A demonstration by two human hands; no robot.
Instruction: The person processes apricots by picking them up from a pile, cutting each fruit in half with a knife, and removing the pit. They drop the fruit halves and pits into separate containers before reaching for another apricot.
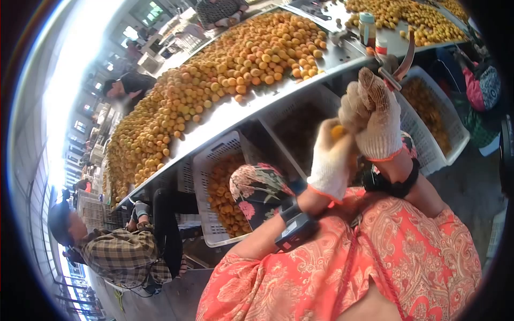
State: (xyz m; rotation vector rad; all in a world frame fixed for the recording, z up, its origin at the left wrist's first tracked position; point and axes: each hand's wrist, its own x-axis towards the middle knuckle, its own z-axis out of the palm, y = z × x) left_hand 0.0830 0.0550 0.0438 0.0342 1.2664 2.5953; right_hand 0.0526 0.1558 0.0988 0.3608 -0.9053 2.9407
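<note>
Both my hands wear stained white knit gloves and meet above my lap, in front of the table edge. My left hand (333, 160) is closed around an apricot (337, 132), of which a small orange patch shows between the gloves. Right beside it, my right hand (375, 115) is closed on a hand tool (405, 61) with a curved reddish-brown arm and a metal crosspiece, which stick out above the fist. The tool's lower part is hidden in the glove.
A large heap of apricots (230, 69) covers the metal table (214, 120). Below stand white crates with halved-looking fruit, one on the left (201, 176) and one on the right (458, 134). A jar (367, 32) stands on the table. A person in a plaid shirt (120, 254) sits at left.
</note>
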